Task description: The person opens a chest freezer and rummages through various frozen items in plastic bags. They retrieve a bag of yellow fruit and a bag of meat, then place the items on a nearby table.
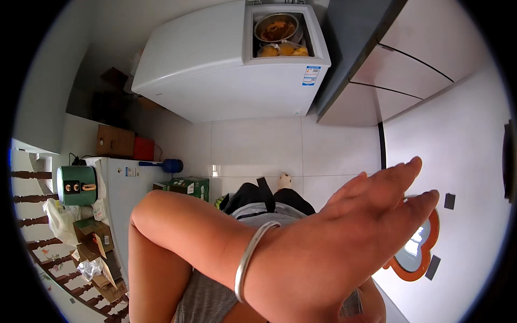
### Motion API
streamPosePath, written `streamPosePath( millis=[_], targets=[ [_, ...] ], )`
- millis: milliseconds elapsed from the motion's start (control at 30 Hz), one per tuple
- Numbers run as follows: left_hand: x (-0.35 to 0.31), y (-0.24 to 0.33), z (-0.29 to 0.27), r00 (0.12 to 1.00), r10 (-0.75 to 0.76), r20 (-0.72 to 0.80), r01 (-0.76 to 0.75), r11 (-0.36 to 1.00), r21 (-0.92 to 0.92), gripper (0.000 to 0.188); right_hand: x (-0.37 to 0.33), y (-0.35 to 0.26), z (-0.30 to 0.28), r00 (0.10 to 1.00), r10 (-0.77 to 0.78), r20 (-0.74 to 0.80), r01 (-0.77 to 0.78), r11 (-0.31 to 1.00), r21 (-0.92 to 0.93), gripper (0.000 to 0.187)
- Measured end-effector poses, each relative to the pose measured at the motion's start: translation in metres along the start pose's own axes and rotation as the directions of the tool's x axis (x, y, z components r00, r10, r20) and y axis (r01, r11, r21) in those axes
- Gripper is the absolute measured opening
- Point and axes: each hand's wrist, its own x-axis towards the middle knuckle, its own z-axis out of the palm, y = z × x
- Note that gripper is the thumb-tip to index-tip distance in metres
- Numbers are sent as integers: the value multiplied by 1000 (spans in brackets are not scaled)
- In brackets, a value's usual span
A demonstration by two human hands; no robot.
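My left hand (344, 237) is raised close in front of me, its back showing and its fingers stretched out to the right. A silver bangle (253, 261) circles the wrist. The left elbow is bent, with the upper arm at the lower left. I see nothing held in this hand, though its palm side is hidden. Behind the fingers, farther off, an orange-framed mirror (433, 234) is partly covered. At the lower right, a patch of skin shows past the left hand; my right hand itself is not visible.
Ahead stands a white chest freezer (215, 89), its right part open, with a metal bowl (276, 27) of reddish-brown food and yellow items in bags. Left: a white appliance (129, 188), a green air fryer (76, 185), cardboard boxes (99, 250), wooden railing. Grey-pink cabinets (385, 81) stand right.
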Motion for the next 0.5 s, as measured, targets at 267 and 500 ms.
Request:
streamPosePath(
  millis=[267, 500],
  targets=[
    [36, -55, -97, 882, -143, 448, 384, 770, -510, 80, -29, -212, 169, 911, -5, 413, 73, 986, -149, 24],
    [8, -158, -226, 806, -283, 520, 589, 462, -663, 69, -61, -282, 283, 795, -334, 506, 591, 614, -523, 23]
  ],
)
